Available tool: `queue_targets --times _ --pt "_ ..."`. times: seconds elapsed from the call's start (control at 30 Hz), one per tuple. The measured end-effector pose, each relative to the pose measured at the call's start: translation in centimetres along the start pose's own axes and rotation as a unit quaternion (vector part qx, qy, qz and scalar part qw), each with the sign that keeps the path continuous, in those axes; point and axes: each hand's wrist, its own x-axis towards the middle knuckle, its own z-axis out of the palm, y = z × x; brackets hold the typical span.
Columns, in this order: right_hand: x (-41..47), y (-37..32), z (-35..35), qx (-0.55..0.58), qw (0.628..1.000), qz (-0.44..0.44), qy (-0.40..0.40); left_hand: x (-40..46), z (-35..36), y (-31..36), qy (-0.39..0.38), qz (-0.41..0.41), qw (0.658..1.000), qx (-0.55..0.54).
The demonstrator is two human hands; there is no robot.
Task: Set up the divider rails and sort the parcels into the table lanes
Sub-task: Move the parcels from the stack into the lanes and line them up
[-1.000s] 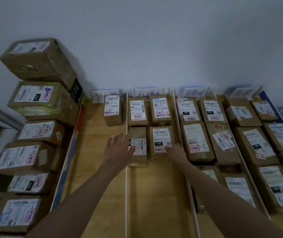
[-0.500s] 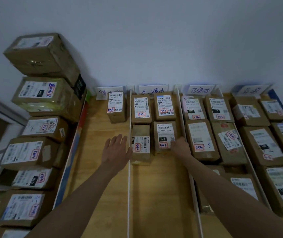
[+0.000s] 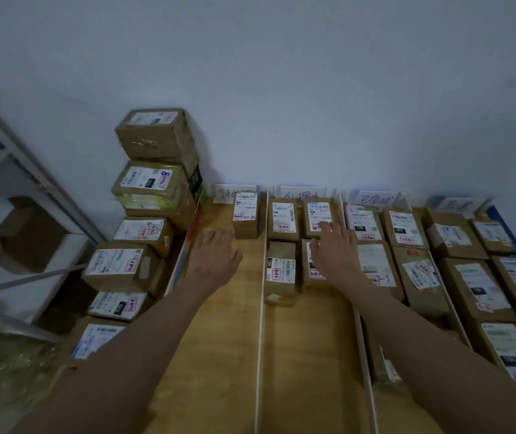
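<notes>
Parcels (image 3: 419,270) crowd the lanes at right of frame, more stacked at left (image 3: 153,183) off the wooden table (image 3: 219,355); white divider rails (image 3: 261,324) run up the middle. My right hand (image 3: 335,255) lies flat, fingers relaxed, on a centre-lane parcel (image 3: 314,274); my left hand (image 3: 216,258) spreads loose over the left lane.

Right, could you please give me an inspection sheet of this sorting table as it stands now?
Surface: wooden table, bare wood in the near parts of the two left lanes.
Job's things: white divider rails upright; labelled parcels in rows; lone parcel in the leftmost lane; paper lane signs at the wall.
Clutter: stacked boxes left of the table.
Hands: left hand flat, open, over bare wood; right hand fingers on a parcel.
Cables: nothing seen.
Surroundings: pale wall; metal frame at left.
</notes>
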Motion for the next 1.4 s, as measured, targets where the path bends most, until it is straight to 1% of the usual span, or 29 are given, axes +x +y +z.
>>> queue_targets --times 0.27,0.47,0.6,0.7,0.87,1.0,1.2,1.4 --pt "-2.2 -8.5 -1.5 -0.004 0.998 -0.057 -0.008 -4.4 -3.2 -7.7 0.023 -0.057 0.998 0.001" --pt "-3.2 -15.0 -1.9 0.003 0.997 -0.076 -0.005 -6.1 -4.3 -13.7 0.042 -0.087 0.995 -0.012" --pt "-2.8 -19.4 -1.5 0.015 0.997 -0.076 0.000 -5.8 -4.8 -18.4 0.047 -0.088 0.995 -0.017" --pt "-2.4 -23.0 -1.1 0.024 0.997 -0.067 0.005 -5.2 -5.2 -22.2 0.048 -0.074 0.996 -0.016" --pt "-1.2 -28.9 -0.9 0.033 0.998 -0.049 0.025 -2.8 -6.1 -27.9 0.038 -0.054 0.998 -0.014" --pt "0.3 -32.8 -1.6 0.039 0.998 -0.041 0.030 0.0 -7.5 -31.2 0.055 -0.034 0.998 -0.017" --pt "5.0 -36.8 -2.4 0.037 0.998 -0.031 0.034 5.4 -10.1 -33.7 0.084 -0.002 0.996 -0.013" --pt "12.0 -38.3 -2.4 0.054 0.997 -0.031 0.039 12.0 -10.9 -34.6 0.084 -0.007 0.996 -0.022"
